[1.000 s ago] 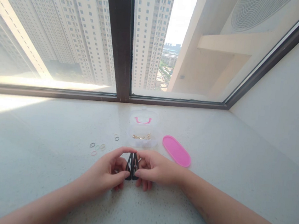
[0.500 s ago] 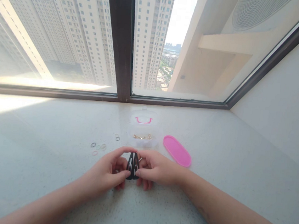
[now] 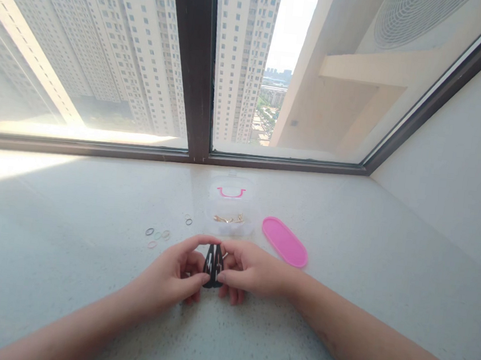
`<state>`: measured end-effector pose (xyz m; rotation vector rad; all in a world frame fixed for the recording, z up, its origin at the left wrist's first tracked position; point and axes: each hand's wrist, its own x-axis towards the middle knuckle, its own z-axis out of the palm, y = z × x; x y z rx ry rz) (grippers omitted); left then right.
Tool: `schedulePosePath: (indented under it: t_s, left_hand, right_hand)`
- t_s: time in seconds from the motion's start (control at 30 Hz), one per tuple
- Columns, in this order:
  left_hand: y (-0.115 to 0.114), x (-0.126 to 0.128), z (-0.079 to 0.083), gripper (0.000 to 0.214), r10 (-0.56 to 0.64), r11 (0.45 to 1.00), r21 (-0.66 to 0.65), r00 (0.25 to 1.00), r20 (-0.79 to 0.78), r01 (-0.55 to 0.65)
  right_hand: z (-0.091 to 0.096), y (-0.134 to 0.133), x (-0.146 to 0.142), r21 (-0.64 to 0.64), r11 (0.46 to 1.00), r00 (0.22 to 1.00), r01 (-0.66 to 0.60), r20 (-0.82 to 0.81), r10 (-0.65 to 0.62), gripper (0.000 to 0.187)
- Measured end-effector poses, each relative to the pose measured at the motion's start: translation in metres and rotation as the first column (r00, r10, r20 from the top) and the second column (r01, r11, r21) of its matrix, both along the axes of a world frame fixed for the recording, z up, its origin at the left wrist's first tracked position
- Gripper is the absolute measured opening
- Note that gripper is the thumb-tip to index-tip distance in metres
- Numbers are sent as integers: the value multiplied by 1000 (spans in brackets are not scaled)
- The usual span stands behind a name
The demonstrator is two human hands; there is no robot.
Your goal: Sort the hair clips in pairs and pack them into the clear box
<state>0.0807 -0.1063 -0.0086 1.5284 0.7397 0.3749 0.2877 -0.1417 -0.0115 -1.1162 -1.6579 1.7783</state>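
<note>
Two black snap hair clips stand side by side, touching, with their narrow ends up. My left hand (image 3: 186, 269) pinches the left hair clip (image 3: 208, 265) between thumb and fingers. On the other side, my right hand (image 3: 243, 272) grips the right hair clip (image 3: 217, 264) in the same way, its index fingertip meeting the left one at the top. Just beyond the hands sits a clear plastic box (image 3: 216, 205) with a pink handle (image 3: 231, 195); its lid stands open and gold-coloured hair clips (image 3: 228, 219) lie inside.
A pink oval tray (image 3: 284, 242) lies right of the box. Several small hair ties (image 3: 158, 235) are scattered to the left, with a dark one (image 3: 188, 221) closer to the box. The pale speckled sill (image 3: 65, 247) ends at a window frame (image 3: 198, 155) behind; a white wall (image 3: 454, 151) rises at right.
Both hands and the two hair clips keep nearly the same position. The whole view has shifted very slightly.
</note>
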Motion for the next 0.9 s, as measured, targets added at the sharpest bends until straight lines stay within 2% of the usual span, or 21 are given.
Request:
schedulePosePath:
  t_s: [0.37,0.9]
  left_hand:
    - [-1,0,0,51,27,1000,9,1000,-16,-27]
    - [-1,2,0,51,37,999,10,999,-10,-37]
  right_hand:
    - [5,-1,-1,19,1000,1000,3,-21,-3,17]
    - [0,0,-1,10,1000,1000,13,-22,-13,26]
